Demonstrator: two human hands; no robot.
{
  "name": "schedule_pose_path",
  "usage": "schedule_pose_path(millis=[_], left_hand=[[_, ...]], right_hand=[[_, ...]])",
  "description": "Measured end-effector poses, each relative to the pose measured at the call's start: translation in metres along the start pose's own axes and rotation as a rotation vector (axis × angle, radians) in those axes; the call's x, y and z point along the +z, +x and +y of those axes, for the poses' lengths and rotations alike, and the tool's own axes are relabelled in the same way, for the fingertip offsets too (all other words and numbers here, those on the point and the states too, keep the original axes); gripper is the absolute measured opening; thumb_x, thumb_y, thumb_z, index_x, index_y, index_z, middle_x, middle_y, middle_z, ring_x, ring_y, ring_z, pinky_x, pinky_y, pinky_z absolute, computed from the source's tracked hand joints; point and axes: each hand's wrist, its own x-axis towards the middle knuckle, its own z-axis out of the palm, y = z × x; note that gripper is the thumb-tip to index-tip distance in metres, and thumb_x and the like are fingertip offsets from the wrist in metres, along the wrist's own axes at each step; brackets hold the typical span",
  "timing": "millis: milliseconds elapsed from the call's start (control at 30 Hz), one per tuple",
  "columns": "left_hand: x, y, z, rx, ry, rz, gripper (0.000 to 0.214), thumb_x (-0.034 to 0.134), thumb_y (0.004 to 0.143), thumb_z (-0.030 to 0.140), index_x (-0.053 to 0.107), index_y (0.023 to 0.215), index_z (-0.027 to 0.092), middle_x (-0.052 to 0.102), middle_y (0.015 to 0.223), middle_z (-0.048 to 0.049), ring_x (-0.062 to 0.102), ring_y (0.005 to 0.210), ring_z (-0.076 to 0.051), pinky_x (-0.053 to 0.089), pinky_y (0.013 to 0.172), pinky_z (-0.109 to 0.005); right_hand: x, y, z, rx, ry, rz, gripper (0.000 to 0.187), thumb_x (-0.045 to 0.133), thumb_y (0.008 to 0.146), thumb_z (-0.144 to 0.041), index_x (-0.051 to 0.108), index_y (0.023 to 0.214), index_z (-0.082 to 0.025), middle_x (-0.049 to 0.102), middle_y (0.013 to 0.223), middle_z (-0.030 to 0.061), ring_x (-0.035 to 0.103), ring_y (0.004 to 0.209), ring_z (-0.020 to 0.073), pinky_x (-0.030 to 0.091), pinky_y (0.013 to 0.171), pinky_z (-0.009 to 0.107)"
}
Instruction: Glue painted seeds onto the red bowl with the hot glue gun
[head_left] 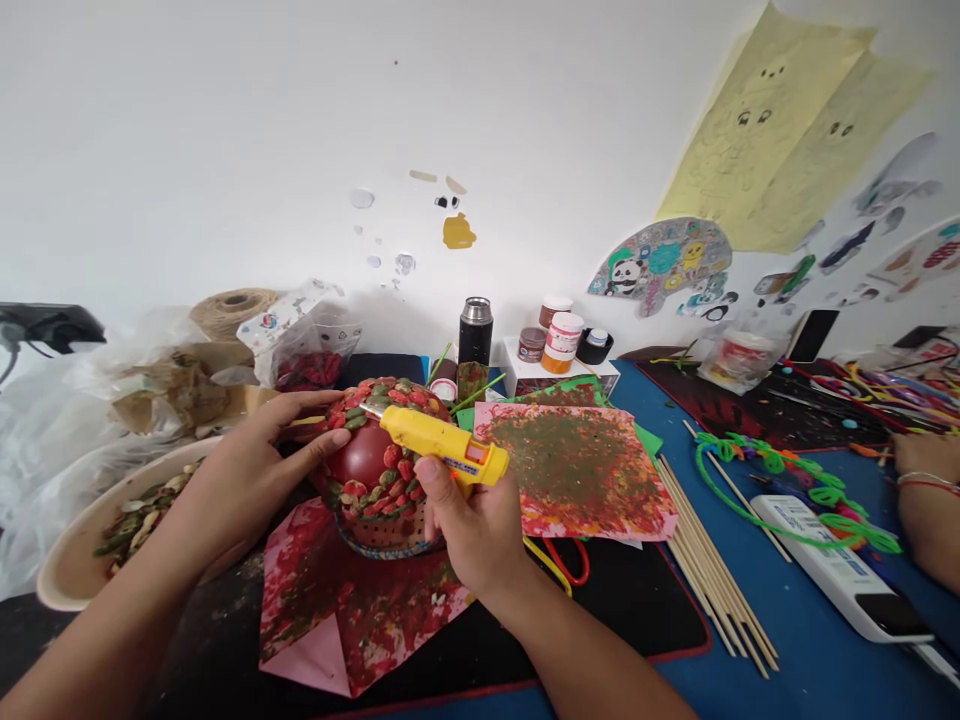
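My right hand (469,525) is closed round a yellow hot glue gun (442,445), whose nozzle points left onto the top of a red ball (371,460) partly covered with red and green painted seeds. My left hand (262,465) rests against the ball's left side, fingers stretched along it, steadying it. The ball sits in a small basket on a paint-stained pink sheet (337,610).
A bowl of painted seeds (82,545) lies at the left. A paint-spattered sheet (581,470), wooden skewers (709,545), green pipe cleaners (787,480) and a white power strip (840,575) lie to the right. Paint jars (562,342) and a flask (475,330) stand behind. Another person's hand (926,490) shows at far right.
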Motion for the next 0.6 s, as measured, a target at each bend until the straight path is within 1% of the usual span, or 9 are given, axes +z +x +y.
schedule_pose_path(millis=[67,167,267,367,467,533,600], left_hand=[[-0.004,0.003,-0.002,-0.006,-0.002,-0.008,0.082,0.063,0.090,0.093,0.078,0.139,0.028,0.088,0.127,-0.0087,0.084,0.099,-0.030,0.072,0.085,-0.043],[-0.011,0.006,-0.005,-0.013,0.021,-0.023,0.082,0.066,0.087,0.093,0.080,0.137,0.029,0.088,0.127,-0.0076,0.083,0.103,-0.031,0.071,0.089,-0.045],[-0.017,0.008,-0.007,-0.010,0.032,-0.043,0.079,0.067,0.089,0.091,0.080,0.137,0.029,0.087,0.129,-0.0066,0.082,0.106,-0.031,0.071,0.090,-0.044],[-0.016,0.009,-0.011,0.001,0.021,-0.075,0.077,0.067,0.090,0.089,0.079,0.138,0.030,0.086,0.132,-0.0070,0.082,0.108,-0.031,0.071,0.092,-0.044],[-0.011,0.008,-0.017,0.007,0.004,-0.092,0.082,0.066,0.088,0.091,0.076,0.144,0.032,0.084,0.142,-0.0082,0.081,0.121,-0.034,0.070,0.099,-0.047],[-0.006,0.006,-0.022,0.010,-0.012,-0.101,0.085,0.068,0.086,0.092,0.072,0.149,0.035,0.079,0.152,-0.0070,0.077,0.133,-0.036,0.068,0.107,-0.049],[-0.003,0.004,-0.026,0.011,-0.029,-0.119,0.088,0.071,0.085,0.092,0.069,0.154,0.038,0.075,0.160,-0.0056,0.074,0.140,-0.037,0.066,0.113,-0.050]], right_hand=[[0.000,0.000,-0.001,0.002,0.009,0.010,0.054,0.077,0.100,-0.073,0.070,0.083,-0.022,0.051,0.050,-0.0071,0.049,0.042,0.0113,0.040,0.043,0.023],[-0.001,0.001,0.000,0.021,0.027,0.034,0.056,0.079,0.098,-0.074,0.067,0.080,-0.023,0.050,0.050,-0.0075,0.049,0.042,0.0109,0.040,0.042,0.023],[-0.001,0.001,0.001,0.029,0.038,0.039,0.058,0.080,0.097,-0.075,0.064,0.076,-0.023,0.048,0.050,-0.0078,0.049,0.041,0.0105,0.042,0.042,0.022],[-0.001,0.001,0.000,0.024,0.014,0.029,0.059,0.078,0.099,-0.076,0.065,0.076,-0.023,0.051,0.050,-0.0067,0.051,0.041,0.0108,0.044,0.042,0.022],[-0.001,0.002,-0.001,0.025,0.007,0.026,0.060,0.078,0.099,-0.077,0.065,0.077,-0.023,0.052,0.050,-0.0070,0.052,0.041,0.0107,0.044,0.042,0.022],[-0.001,0.002,-0.001,0.029,0.011,0.027,0.060,0.078,0.098,-0.077,0.066,0.077,-0.022,0.051,0.050,-0.0074,0.052,0.041,0.0104,0.043,0.042,0.021],[-0.002,0.002,0.000,0.029,0.022,0.030,0.060,0.079,0.098,-0.077,0.067,0.077,-0.022,0.051,0.050,-0.0075,0.051,0.040,0.0101,0.043,0.042,0.021]])
